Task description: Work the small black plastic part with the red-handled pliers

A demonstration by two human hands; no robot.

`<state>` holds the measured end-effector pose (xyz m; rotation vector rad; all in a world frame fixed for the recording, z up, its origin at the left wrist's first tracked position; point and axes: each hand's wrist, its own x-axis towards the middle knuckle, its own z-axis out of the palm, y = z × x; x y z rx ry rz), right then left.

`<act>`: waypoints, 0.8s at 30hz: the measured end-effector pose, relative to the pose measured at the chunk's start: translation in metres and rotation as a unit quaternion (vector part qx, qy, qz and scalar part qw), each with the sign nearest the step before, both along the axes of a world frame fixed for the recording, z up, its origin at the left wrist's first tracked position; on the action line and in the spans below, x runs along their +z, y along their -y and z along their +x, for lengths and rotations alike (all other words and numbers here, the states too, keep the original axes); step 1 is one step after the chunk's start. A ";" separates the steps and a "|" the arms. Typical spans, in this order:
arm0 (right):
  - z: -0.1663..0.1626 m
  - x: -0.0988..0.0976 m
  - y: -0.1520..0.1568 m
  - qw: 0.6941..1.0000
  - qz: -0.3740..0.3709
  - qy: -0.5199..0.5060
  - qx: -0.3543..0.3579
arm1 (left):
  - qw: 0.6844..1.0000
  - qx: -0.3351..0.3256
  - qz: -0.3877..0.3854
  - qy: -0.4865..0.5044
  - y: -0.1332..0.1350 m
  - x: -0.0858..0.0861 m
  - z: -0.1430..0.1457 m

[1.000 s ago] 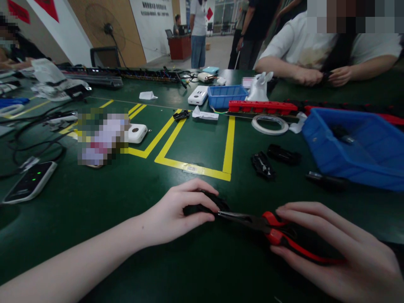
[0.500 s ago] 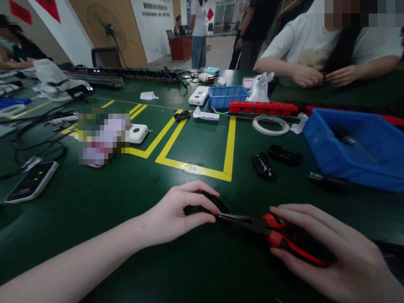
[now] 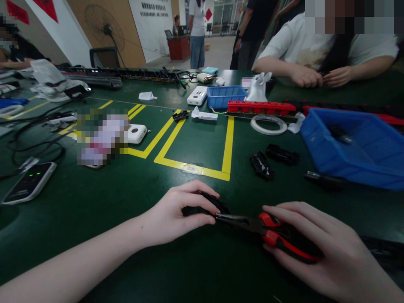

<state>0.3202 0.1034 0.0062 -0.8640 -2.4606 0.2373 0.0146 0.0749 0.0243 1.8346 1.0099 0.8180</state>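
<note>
Right hand (image 3: 328, 248) has shifted slightly toward the left hand (image 3: 179, 210) since the earlier frame. Right fingers are closed around the handles of the red-handled pliers (image 3: 267, 233); the plier nose points at the left fingertips. Left fingers are clamped on a black part (image 3: 221, 205), which protrudes just beyond them above the desk (image 3: 170, 269). Two black pieces (image 3: 261, 165) lie beyond the right fingers, with a blue bin (image 3: 350, 168) farther right.

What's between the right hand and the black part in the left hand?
In the head view, red-handled pliers extend from the right hand to beside the left hand; contact with the black part is unclear.
</note>
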 end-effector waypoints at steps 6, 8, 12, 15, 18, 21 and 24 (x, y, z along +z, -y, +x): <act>0.000 -0.002 -0.001 0.999 0.051 0.001 -0.006 | 1.000 0.019 -0.007 0.016 0.000 0.000 0.001; 0.000 -0.001 0.000 0.998 0.063 0.002 -0.009 | 0.999 0.025 -0.010 0.017 0.000 0.001 0.001; -0.001 0.003 0.000 0.997 0.080 0.007 -0.013 | 0.999 0.026 -0.013 0.016 0.000 0.001 0.001; -0.002 0.005 -0.001 0.995 0.100 0.008 -0.013 | 1.000 0.022 -0.012 0.013 0.000 0.000 0.000; -0.002 0.004 0.000 0.993 0.114 0.010 -0.017 | 1.000 0.021 -0.010 0.015 0.000 0.000 0.001; -0.002 0.002 0.000 0.992 0.121 0.013 -0.021 | 0.999 0.027 -0.015 0.016 0.001 0.001 0.002; -0.001 0.002 0.000 0.991 0.128 0.018 -0.017 | 0.999 0.029 -0.016 0.019 0.001 0.002 0.003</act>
